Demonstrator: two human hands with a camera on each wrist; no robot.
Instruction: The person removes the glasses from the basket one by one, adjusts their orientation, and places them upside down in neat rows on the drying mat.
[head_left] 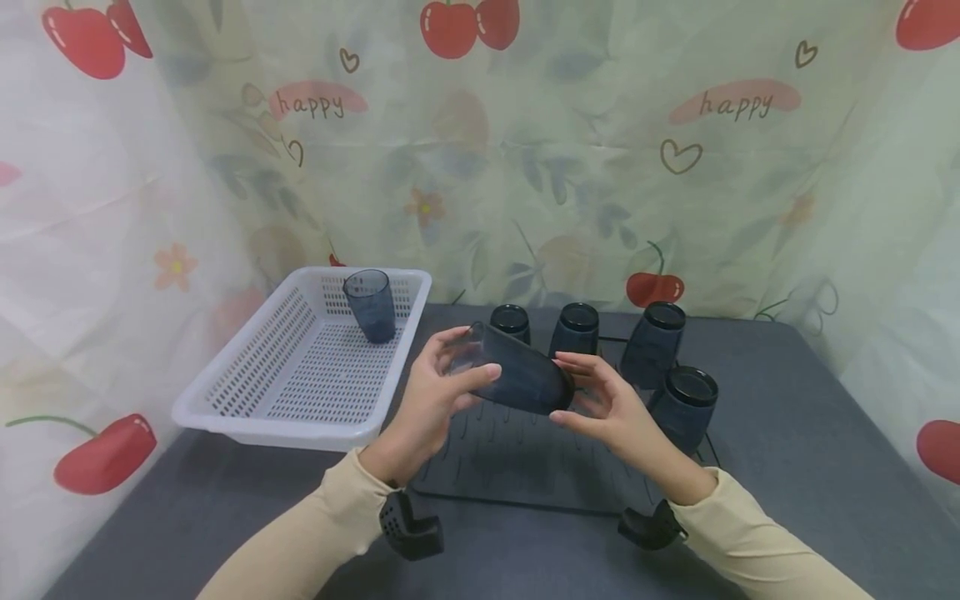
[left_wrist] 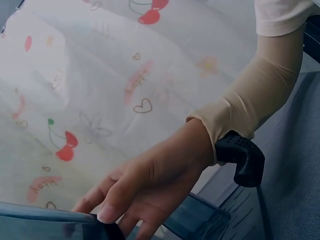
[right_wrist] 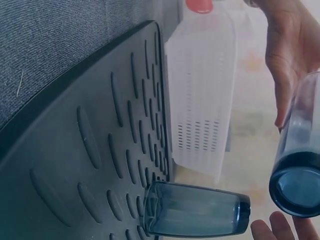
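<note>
A dark blue tinted drinking glass (head_left: 521,371) is held tilted in the air, its base toward the right. My left hand (head_left: 429,387) grips it around the rim end, thumb on the near side. At the other end, my right hand (head_left: 611,408) pinches the base between thumb and fingers. The left wrist view shows the right thumb against the edge of that base. Below lies a dark ridged drying mat (head_left: 517,467). Several matching glasses, such as one at the right front (head_left: 684,408), stand upside down along its back and right.
A white perforated basket (head_left: 225,421) stands to the left with one upright, leaning glass (head_left: 371,308) at its back right. A grey cloth (head_left: 780,400) covers the table. Printed curtains (head_left: 510,183) enclose the back and sides.
</note>
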